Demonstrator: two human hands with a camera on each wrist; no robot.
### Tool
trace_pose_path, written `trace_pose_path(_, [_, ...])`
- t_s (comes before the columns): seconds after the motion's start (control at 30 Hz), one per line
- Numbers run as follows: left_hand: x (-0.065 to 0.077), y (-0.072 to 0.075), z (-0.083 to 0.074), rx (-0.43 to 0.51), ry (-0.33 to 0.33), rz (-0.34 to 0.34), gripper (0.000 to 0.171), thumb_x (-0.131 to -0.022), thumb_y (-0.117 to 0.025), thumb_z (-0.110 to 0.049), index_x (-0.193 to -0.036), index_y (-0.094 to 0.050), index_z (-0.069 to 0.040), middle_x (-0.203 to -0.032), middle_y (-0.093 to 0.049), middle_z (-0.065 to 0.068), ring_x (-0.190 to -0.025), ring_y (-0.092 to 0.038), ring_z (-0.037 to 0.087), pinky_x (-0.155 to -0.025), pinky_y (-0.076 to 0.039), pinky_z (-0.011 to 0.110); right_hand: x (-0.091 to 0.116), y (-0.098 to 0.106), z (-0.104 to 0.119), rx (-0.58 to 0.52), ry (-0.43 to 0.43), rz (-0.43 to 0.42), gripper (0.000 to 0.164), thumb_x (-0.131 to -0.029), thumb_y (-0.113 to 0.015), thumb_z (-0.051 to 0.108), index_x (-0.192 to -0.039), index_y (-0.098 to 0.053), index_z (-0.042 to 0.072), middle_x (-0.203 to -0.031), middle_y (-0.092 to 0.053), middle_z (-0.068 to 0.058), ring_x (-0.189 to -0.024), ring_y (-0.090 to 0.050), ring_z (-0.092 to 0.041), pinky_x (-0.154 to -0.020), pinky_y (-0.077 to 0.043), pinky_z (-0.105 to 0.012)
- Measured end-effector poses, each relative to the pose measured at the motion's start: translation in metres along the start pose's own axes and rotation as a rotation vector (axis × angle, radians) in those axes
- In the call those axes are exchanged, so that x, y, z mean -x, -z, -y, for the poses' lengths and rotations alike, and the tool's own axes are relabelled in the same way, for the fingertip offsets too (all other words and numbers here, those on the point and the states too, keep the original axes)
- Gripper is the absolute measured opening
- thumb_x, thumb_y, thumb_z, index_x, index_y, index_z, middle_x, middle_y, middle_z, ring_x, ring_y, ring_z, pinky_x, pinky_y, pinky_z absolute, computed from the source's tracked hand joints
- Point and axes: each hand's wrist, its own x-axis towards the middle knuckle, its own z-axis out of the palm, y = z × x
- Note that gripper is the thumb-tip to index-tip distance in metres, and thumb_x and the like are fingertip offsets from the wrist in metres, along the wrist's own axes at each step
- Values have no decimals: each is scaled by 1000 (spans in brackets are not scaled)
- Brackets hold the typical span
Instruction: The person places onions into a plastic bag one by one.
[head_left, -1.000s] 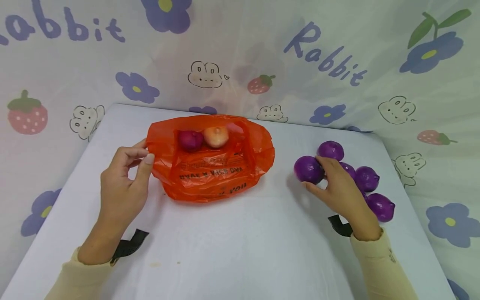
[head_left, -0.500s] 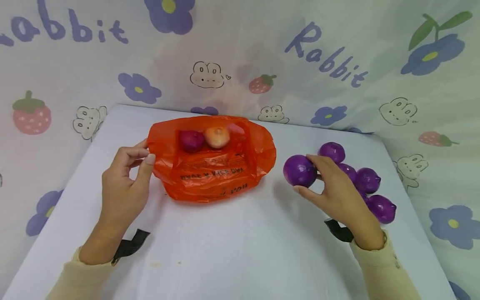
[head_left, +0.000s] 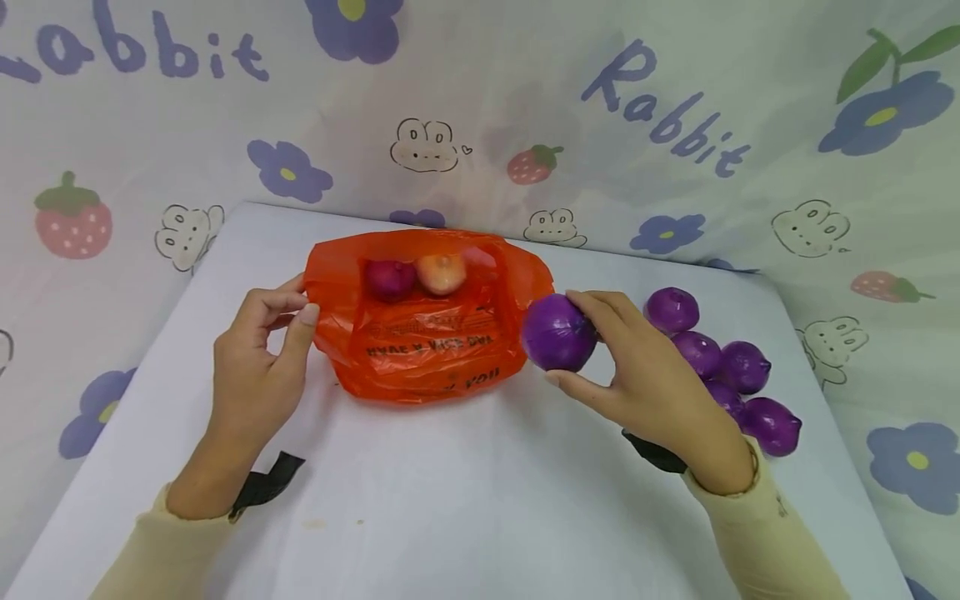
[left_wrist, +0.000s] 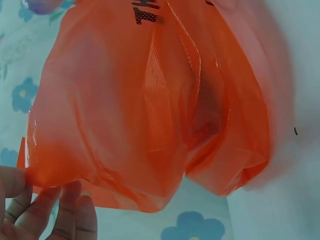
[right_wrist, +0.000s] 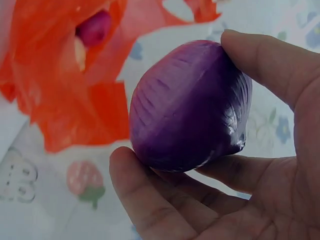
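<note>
My left hand pinches the left edge of an orange-red plastic bag, whose mouth gapes toward me. Inside it lie a purple-red onion and a yellow onion, side by side. With thumb and fingers, my right hand grips a glossy purple onion above the table, in front of the bag's right edge. The right wrist view shows this onion between thumb and fingers, its pointed tip toward the palm. In the left wrist view, fingers hold the thin plastic at the bag's lower left.
Several more purple onions lie grouped at the right of the white table. Behind the table hangs a pale cloth printed with flowers, rabbits and strawberries. Black straps show at the wrists.
My right hand has carried the purple onion leftward, from beside the group of onions to the bag's right edge. The left hand keeps its hold on the bag.
</note>
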Motion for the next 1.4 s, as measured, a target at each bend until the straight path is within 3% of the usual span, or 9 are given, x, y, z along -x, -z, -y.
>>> trace_pose_path(0.3, [-1,0,0,-17,26,13,21,-105,-62,-9,-119,-60,8,-145,-63,3,-117,-58,-2,-97,-45,13,-32,-14,29,67,162,82,85,-90,-82,46,-155,-45,6,-146,-51,-12,-111,-68,-27,-89,-61,-42])
trace_pose_path(0.5, [-2,-1,-1,-14,25,9,21,-105,-62,-9,-118,-60,8,-145,-64,3,-115,-58,-2,-96,-46,13,-61,-30,44,77,189,149,87,-92,-81,43,-157,-40,3,-146,-51,-15,-118,-65,-27,-94,-59,-41])
trace_pose_path(0.83, [-1,-2,-1,-11,13,5,20,-105,-62,-7,-117,-60,9,-143,-64,6,-116,-58,-2,-97,-45,13,-100,-55,48,168,172,277,80,-95,-78,40,-153,-41,-1,-139,-55,-17,-117,-63,-26,-98,-56,-38])
trace_pose_path(1.1, [0,-1,-2,-13,1,4,21,-105,-62,-6,-118,-60,9,-143,-64,6,-119,-58,-2,-97,-45,14,-114,-65,44,197,98,351,70,-94,-78,40,-145,-46,4,-137,-58,-12,-119,-60,-25,-99,-55,-41])
trace_pose_path(1.4, [1,-1,-3,-17,3,11,20,-105,-62,-6,-118,-60,9,-144,-64,6,-117,-58,-2,-96,-45,13,-130,-76,35,237,42,398,63,-95,-78,39,-138,-47,5,-123,-63,-9,-107,-64,-24,-92,-57,-41])
